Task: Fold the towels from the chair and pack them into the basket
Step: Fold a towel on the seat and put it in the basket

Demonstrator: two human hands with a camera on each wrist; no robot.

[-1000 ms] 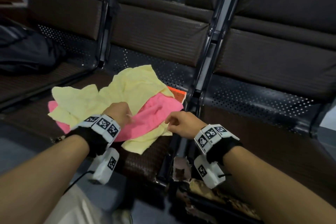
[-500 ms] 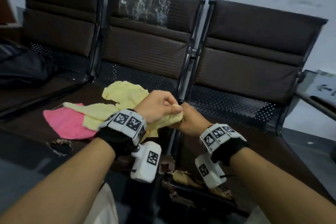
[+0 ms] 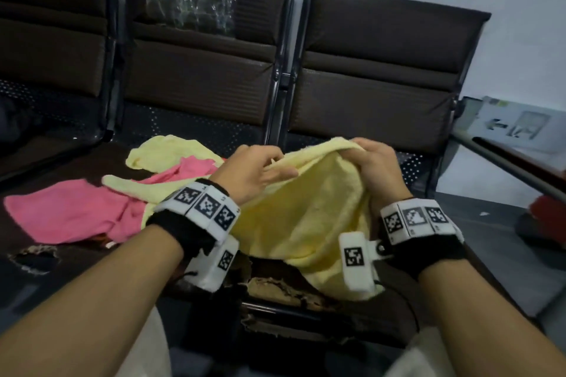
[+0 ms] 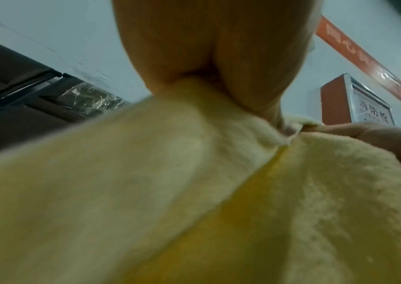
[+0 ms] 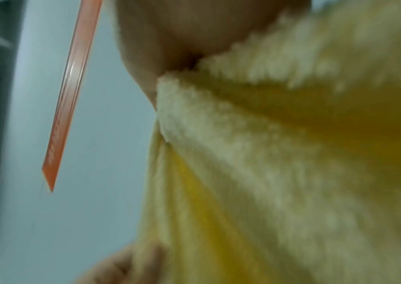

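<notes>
A yellow towel (image 3: pixel 309 211) hangs in the air between both hands, above the front edge of the chair seat. My left hand (image 3: pixel 260 168) pinches its top edge on the left, and my right hand (image 3: pixel 372 159) grips the same edge on the right. Both wrist views are filled with this yellow towel (image 4: pixel 194 192) (image 5: pixel 291 173) held under the fingers. On the middle seat lie a pink towel (image 3: pixel 70 211) and another yellow towel (image 3: pixel 165 150), crumpled together. No basket is in view.
Three dark brown chairs (image 3: pixel 367 95) stand in a row against a pale wall. The seat's front edge (image 3: pixel 284 291) is torn. A dark bag (image 3: pixel 15 122) lies on the left seat. A red object (image 3: pixel 548 214) sits on the floor at right.
Both hands have lifted one yellow towel off the pile and drawn apart, spreading its top edge. The pink towel now lies uncovered on the seat.
</notes>
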